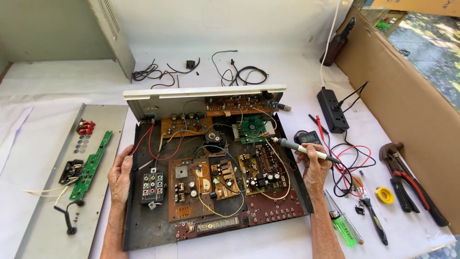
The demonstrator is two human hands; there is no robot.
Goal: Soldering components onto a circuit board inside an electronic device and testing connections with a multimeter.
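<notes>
An opened electronic device chassis lies in front of me, filled with several brown and green circuit boards and loose wires. My left hand rests flat on the chassis's left edge, next to a block of coloured sockets. My right hand grips a soldering iron at the chassis's right edge; its tip points left over a brown circuit board without clearly touching it.
A grey panel with a green board lies at left. On the right sit a multimeter, black power strip, red and black leads, pliers, solder spool, screwdrivers. A cardboard sheet walls the right side.
</notes>
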